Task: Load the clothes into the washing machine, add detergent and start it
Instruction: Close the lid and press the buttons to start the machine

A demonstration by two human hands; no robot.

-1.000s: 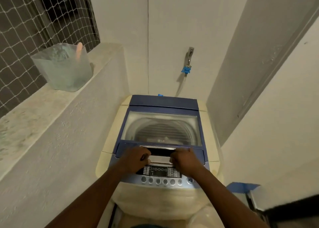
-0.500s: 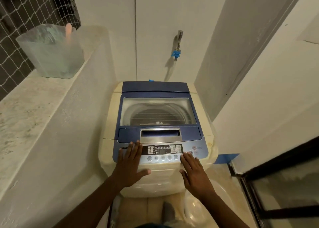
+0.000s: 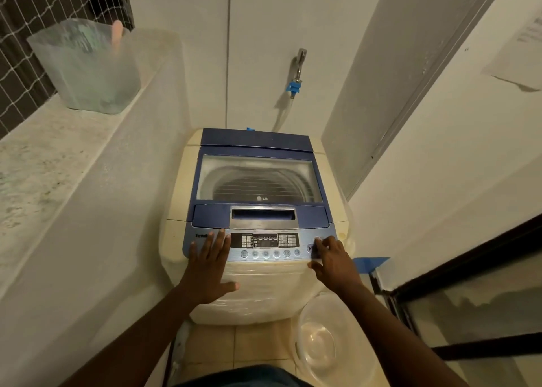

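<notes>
A cream top-loading washing machine (image 3: pixel 176 231) stands in front of me, its blue lid (image 3: pixel 258 178) down with a glass window showing the drum. Its control panel (image 3: pixel 265 247) runs along the front edge. My left hand (image 3: pixel 209 265) lies flat, fingers spread, on the left end of the panel and the machine's front. My right hand (image 3: pixel 333 259) rests at the right end of the panel, a fingertip on the round button (image 3: pixel 310 248) there. Neither hand holds anything. No clothes are visible from here.
A translucent plastic container (image 3: pixel 88 70) stands on the stone ledge (image 3: pixel 41 163) at the left, below a netted window. A tap with a blue hose fitting (image 3: pixel 294 86) is on the back wall. A clear basin (image 3: pixel 331 339) sits on the floor at right, beside a dark-framed door (image 3: pixel 469 287).
Both hands left the lid handle and came down to the panel. The right hand has since shifted right onto the round button. The lid stays down.
</notes>
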